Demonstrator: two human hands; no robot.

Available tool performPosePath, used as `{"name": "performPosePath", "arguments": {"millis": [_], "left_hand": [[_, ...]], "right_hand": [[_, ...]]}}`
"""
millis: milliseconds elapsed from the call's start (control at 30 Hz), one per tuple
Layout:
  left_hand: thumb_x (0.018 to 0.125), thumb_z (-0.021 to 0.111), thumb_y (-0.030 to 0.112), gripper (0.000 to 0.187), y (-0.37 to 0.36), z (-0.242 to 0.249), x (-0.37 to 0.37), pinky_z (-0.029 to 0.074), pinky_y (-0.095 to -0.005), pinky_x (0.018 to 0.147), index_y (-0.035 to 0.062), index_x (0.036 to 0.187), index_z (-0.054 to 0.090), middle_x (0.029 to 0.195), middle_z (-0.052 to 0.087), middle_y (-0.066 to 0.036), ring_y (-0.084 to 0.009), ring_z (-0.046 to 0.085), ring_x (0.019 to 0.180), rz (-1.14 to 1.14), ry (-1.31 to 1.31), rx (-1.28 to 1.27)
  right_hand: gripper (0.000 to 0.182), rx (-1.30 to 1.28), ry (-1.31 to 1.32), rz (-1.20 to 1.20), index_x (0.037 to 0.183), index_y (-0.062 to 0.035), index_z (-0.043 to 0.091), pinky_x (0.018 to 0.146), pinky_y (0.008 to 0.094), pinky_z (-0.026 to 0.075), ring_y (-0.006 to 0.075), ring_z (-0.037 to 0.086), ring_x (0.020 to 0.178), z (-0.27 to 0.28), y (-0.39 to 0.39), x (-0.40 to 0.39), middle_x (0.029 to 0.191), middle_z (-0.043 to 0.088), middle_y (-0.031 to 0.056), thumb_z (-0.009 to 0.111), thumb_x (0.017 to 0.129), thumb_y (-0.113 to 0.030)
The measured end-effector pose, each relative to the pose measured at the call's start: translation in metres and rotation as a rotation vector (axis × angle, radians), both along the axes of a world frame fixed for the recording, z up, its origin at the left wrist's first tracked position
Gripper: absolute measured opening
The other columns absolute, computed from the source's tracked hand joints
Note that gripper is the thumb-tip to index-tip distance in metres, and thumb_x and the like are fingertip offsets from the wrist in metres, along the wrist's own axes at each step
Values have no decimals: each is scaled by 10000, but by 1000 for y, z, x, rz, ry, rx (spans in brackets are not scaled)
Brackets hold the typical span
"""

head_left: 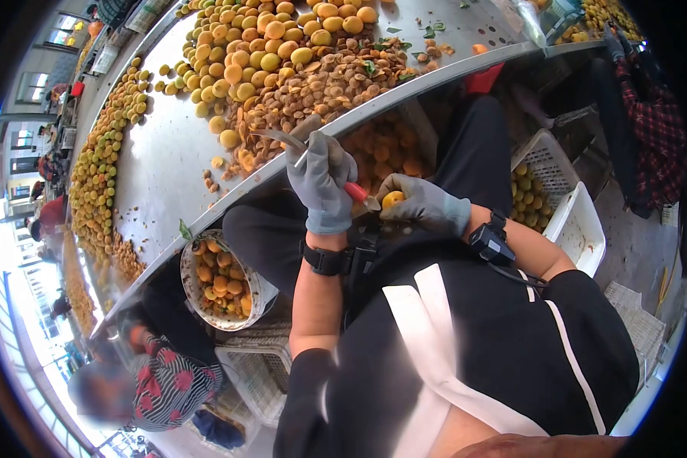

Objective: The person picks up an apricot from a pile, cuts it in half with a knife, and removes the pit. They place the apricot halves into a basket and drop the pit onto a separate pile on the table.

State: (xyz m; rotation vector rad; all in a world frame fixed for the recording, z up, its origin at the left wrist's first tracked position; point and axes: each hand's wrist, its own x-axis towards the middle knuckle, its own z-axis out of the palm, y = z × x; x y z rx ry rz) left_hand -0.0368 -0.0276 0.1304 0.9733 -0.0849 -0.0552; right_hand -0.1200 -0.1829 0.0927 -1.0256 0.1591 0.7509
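Note:
My left hand, in a grey glove, is closed around a red-handled tool. Its short metal tip points at the fruit; a curved metal blade projects from the fist's other side. Whether both are one tool is unclear. Beside it, my right hand, also gloved, pinches a yellow-orange fruit near the metal tip. Both hands are above my lap, at the edge of a metal table. Heaped on the table are brown pits and whole orange-yellow fruit.
A white bucket of orange fruit stands left of my legs. Crates with fruit stand at the right. One person sits at the lower left, another at the upper right. More orange fruit lies below the table edge.

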Motion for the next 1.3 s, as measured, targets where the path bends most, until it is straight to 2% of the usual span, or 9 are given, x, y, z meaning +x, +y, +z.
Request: {"name": "performPosePath", "arguments": {"millis": [133,333,633,767,833,967,1033,1300], "left_hand": [[960,542,165,228,-6,5,-8,329,-220,367,33,1143,518,623,451,0,-57,351,418,-57,-70,-71],[954,525,106,228,-11,11,-18,329,-220,353,-17,1146,512,599,488,-15,-60,361,387,-16,-166,-16],[946,504,45,169,-8,16,-21,322,-211,343,-30,1091,547,588,506,-26,-62,366,368,-43,-209,-40],[948,500,44,167,-6,17,-22,320,-215,344,-25,1095,541,579,497,-22,-60,350,366,-24,-232,-100],[976,517,184,233,-5,21,-22,287,-228,350,14,1135,510,555,412,5,-64,291,373,-14,-252,-24],[982,507,189,233,-6,25,-24,292,-228,350,15,1136,502,556,404,4,-63,284,374,20,-245,8],[959,496,73,167,-5,23,-24,316,-223,348,-9,1101,526,583,487,-20,-60,328,372,-19,-262,-104],[958,528,121,188,-5,23,-26,313,-221,354,3,1104,533,576,468,-16,-62,334,384,-71,-218,-163]], "right_hand": [[318,18,-68,-36,1127,-68,553,671,218,475,67,575,763,2,6,-4,921,621,16,691,867,-188],[327,-66,-161,2,1131,-66,559,729,210,472,54,557,830,5,5,-9,946,603,3,694,869,-208],[316,-22,-129,-41,1150,-73,531,639,192,434,36,512,736,11,10,-15,895,555,-21,660,898,-214],[320,-71,-190,-34,1155,-73,527,633,193,430,36,510,731,8,10,-15,890,554,-20,654,903,-224],[326,-72,-171,-14,1155,-70,529,639,195,432,35,508,733,14,8,-14,891,557,-17,654,903,-233],[328,-102,-161,27,1154,-64,531,654,200,439,38,513,755,20,7,-12,904,562,-9,654,902,-234],[328,-162,-235,28,1147,-59,534,671,207,452,43,524,784,27,8,-13,928,566,2,657,901,-238],[343,-103,-112,-2,1167,-53,508,715,205,472,55,548,830,37,10,-17,973,573,18,654,903,-217]]}}
